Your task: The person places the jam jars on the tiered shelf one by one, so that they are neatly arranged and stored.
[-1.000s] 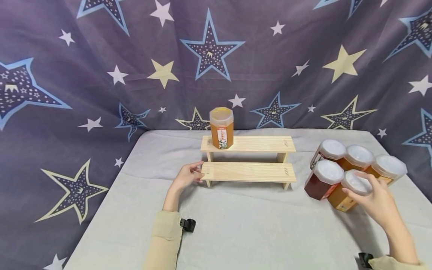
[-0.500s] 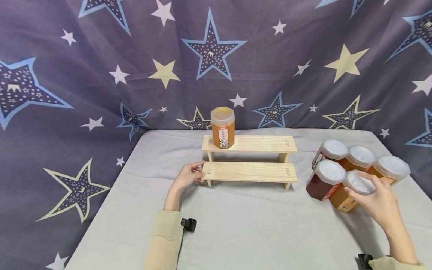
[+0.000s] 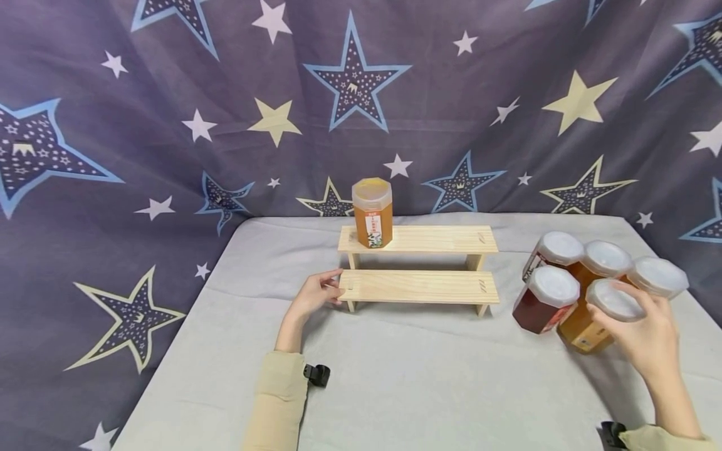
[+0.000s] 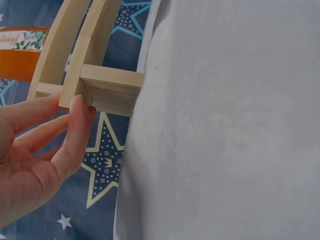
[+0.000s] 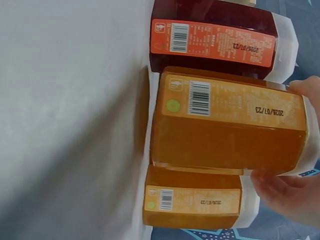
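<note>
My right hand grips a hexagonal honey jar by its white lid, thumb on one side and fingers on the other. In the right wrist view this amber jar leans a little, between a dark red jar and another amber jar. My left hand pinches the left end of the lower step of a two-step wooden shelf; the left wrist view has the fingertips at the board's end. One amber jar stands upright at the left of the upper step.
Behind the held jar, several lidded jars stand close together, including a dark one and amber ones such as the far-right jar. Pale cloth covers the table. A star-patterned curtain rises behind.
My right hand has shifted slightly up and to the right, and the gripped jar's lid has moved with it, opening a gap from the dark red jar's lid. The left hand stays put.
</note>
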A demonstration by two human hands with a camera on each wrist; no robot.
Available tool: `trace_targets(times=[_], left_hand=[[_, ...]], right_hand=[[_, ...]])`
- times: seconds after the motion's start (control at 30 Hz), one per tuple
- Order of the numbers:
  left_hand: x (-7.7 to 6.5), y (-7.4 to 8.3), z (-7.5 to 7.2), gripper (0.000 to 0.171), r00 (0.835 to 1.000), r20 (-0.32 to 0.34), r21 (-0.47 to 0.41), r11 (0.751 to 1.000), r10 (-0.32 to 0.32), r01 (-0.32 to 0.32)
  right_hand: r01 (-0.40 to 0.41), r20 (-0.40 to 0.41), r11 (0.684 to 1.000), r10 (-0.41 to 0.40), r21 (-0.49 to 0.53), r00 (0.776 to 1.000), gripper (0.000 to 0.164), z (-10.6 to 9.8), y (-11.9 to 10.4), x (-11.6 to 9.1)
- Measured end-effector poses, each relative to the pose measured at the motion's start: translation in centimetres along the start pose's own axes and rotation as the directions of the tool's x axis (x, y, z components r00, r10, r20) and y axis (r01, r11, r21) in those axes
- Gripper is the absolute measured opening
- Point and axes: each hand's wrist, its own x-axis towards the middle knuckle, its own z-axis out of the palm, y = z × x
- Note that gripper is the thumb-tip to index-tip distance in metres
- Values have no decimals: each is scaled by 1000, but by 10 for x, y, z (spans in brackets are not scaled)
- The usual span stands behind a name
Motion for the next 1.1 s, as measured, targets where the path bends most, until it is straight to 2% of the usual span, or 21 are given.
trace_targets(times=[0.03, 0.13, 0.23, 0.33, 0.37, 0.5, 0.57, 0.63, 0.77, 0.87, 0.97, 1.1], left_hand=[[0, 0, 0, 51, 1000, -1, -7, 1000, -3, 3], [-2, 4, -1, 52, 1000, 10, -19, 1000, -10, 10], [-9, 13, -1, 52, 1000, 19, -18, 1000, -14, 14], [-9, 14, -1, 51, 1000, 14, -9, 1000, -9, 9], [-8, 11, -1, 51, 1000, 11, -8, 1000, -5, 5], [0, 1, -1, 52, 1000, -7, 4, 1000, -8, 8], [1, 1, -1, 52, 1000, -14, 11, 1000, -12, 12], [1, 0, -1, 52, 1000, -21, 11, 1000, -20, 20], [1, 1, 0, 52, 1000, -15, 1, 1000, -22, 22], [1, 1, 0, 52, 1000, -6, -2, 1000, -15, 15], [0, 1, 1, 51, 1000, -9, 4, 1000, -20, 20], [0, 2, 0, 51, 1000, -14, 14, 1000, -23, 23]], right_hand=[[14, -12, 1000, -14, 5, 1000, 55, 0, 3, 1], [87, -87, 996, -85, 25, 993, 56, 10, 33, 8], [114, -108, 993, -112, 12, 988, 55, 8, 30, 10], [109, -89, 994, -109, -4, 990, 55, 4, 27, 15], [99, -78, 995, -100, -18, 992, 56, 4, 32, 17], [127, -117, 989, -135, -79, 984, 65, 21, 105, 37], [125, -131, 987, -138, -104, 982, 65, 21, 109, 40], [127, -133, 988, -139, -93, 981, 62, 14, 87, 39], [172, -125, 984, -177, -52, 976, 52, -8, 19, 29], [211, -120, 977, -215, -45, 969, 49, -19, -15, 24], [210, -117, 976, -215, -54, 970, 48, -23, -29, 23], [224, -112, 972, -231, -70, 967, 48, -25, -34, 25]])
